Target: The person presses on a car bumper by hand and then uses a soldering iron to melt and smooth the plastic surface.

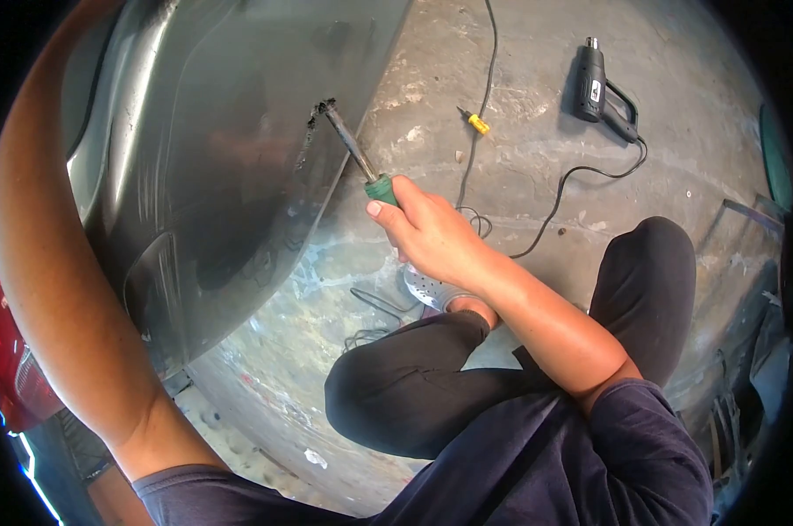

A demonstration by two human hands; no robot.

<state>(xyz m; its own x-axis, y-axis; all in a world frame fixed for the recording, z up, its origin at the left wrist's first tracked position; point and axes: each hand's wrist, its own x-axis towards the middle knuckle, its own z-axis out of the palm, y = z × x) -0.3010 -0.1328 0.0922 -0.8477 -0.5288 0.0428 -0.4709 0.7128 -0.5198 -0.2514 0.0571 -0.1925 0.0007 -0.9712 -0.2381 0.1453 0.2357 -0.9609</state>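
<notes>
My right hand (427, 223) is wrapped round the green handle (381, 189) of a tool with a long metal shaft (349, 143). The tool's tip meets a blackened, rough spot (325, 107) on a dark grey car bumper (230, 167). A thin dark scorched line runs down from that spot. My left arm reaches up along the left side, over the car body, and its hand lies outside the picture.
A black heat gun (593, 85) lies on the concrete floor (537, 210), its cable curling leftward. A yellow-handled screwdriver (477, 123) rests by another cable. A red tail light (12, 364) is at the left. My bent legs are below.
</notes>
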